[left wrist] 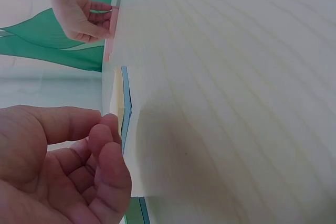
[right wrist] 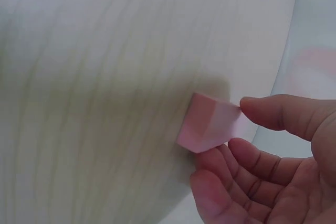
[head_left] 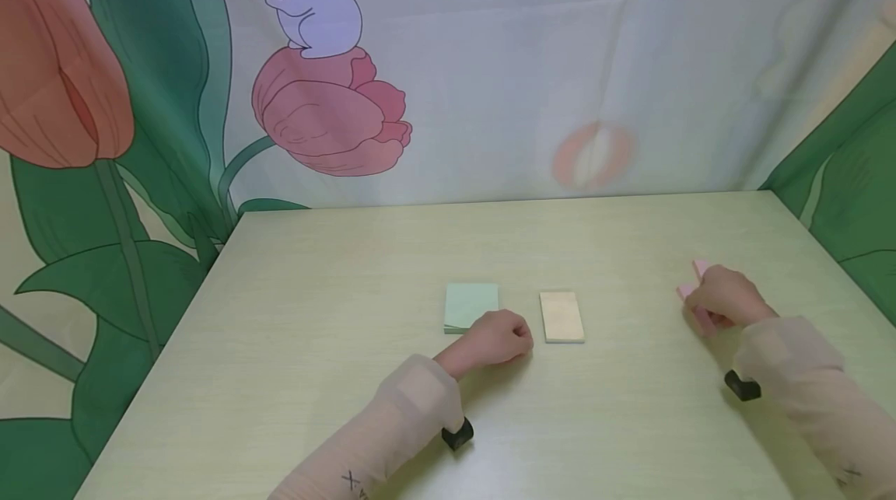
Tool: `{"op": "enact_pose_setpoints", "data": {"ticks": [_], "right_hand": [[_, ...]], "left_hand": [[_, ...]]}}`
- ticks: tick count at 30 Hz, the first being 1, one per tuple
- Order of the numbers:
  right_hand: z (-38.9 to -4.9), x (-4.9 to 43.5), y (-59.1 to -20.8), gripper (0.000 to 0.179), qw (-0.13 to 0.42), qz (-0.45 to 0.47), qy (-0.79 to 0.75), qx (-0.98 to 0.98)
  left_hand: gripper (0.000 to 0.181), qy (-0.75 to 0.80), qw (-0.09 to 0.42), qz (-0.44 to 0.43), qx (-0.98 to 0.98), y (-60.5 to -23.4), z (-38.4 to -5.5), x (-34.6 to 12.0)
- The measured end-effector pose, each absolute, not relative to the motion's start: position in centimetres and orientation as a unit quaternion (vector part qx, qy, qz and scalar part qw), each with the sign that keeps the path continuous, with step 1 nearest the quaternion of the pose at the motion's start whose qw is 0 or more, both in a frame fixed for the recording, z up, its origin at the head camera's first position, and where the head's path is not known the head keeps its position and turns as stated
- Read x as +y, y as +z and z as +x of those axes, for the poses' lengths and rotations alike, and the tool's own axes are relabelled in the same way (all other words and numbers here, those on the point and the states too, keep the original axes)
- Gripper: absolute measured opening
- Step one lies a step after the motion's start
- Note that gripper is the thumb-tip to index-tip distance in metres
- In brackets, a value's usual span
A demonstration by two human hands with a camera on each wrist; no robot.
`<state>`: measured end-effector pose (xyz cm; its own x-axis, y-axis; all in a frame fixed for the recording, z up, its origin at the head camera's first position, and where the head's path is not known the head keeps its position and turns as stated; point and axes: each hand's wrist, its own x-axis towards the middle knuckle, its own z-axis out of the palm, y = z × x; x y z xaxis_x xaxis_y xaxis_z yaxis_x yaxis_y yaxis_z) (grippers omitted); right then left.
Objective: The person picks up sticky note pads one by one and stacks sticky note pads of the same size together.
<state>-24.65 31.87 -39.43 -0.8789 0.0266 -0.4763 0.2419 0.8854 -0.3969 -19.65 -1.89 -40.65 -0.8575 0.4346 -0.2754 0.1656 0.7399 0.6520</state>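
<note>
My right hand [head_left: 724, 296] is at the right side of the table, with thumb and fingers at opposite edges of a pink sticky note pad [right wrist: 205, 124]. In the head view the hand covers part of the pink pad, and its visible outline looks notched. My left hand [head_left: 495, 337], fingers loosely curled with nothing between them, hovers low over the table. Just behind it lies a square pale green sticky note pad [head_left: 470, 304], one corner hidden by that hand. A cream rectangular note pad [head_left: 561, 317] lies flat a little to the right of the left hand.
The pale wooden table [head_left: 336, 274] ends at a white curtain [head_left: 490, 96] printed with tulips and a small animal. Green printed cloth [head_left: 861, 181] hangs beyond the right edge. Each sleeve has a dark strap piece under the wrist.
</note>
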Motion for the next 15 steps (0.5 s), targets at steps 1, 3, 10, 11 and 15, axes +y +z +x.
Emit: {"op": "enact_pose_setpoints", "data": {"ticks": [1, 3, 10, 11, 15], "right_hand": [[-24.6, 31.9, -39.4, 0.017, 0.237, 0.071, -0.230, 0.941], [-24.6, 31.9, -39.4, 0.015, 0.239, 0.080, -0.240, 0.937], [-24.6, 32.3, -39.2, 0.015, 0.207, 0.092, -0.235, 0.945], [-24.7, 32.4, -39.3, 0.015, 0.202, 0.090, -0.239, 0.945], [-24.9, 32.5, -39.8, 0.016, 0.195, 0.096, -0.262, 0.940]], "left_hand": [[0.016, 0.324, 0.208, 0.165, 0.908, -40.7, -19.7, -1.8], [0.015, 0.337, 0.204, 0.168, 0.904, -40.7, -19.6, -1.7], [0.011, 0.445, 0.194, 0.178, 0.856, -40.7, -19.5, -0.4], [0.011, 0.460, 0.196, 0.174, 0.848, -40.6, -19.4, -0.1], [0.010, 0.498, 0.198, 0.160, 0.829, -40.4, -19.3, 1.1]]}}
